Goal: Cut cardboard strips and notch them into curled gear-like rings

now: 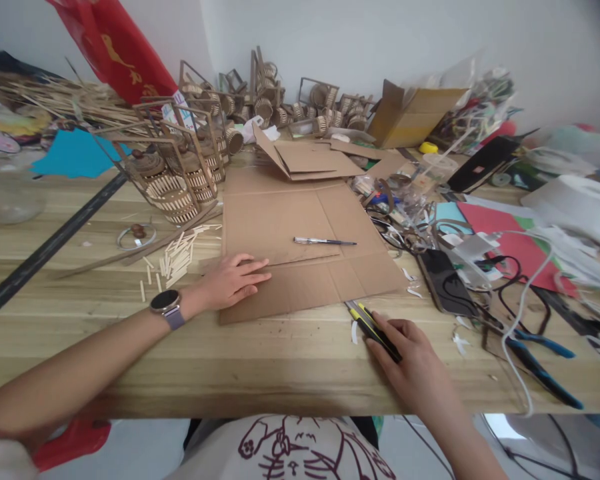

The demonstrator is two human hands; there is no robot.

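Cardboard sheet [300, 247] under flat left hand [235, 280]; right hand [410, 353] gripping utility knife [373, 323] nearby.

Soft, even daylight is filling the scene, and the pale wall at the back is reading bright without burning out. Shadows are staying faint: only a thin, diffuse one is lying under the left hand [233, 280] on the flat brown cardboard sheet [300, 247], and another under the right hand [413, 360] on the light wooden tabletop [260, 360]. The wide lens is bending the table's near edge and stretching the forearms toward the lower corners. The corners are darkening slightly. The white rolled material [575, 207] at the far right is smearing into blur, while the centre is staying sharp.
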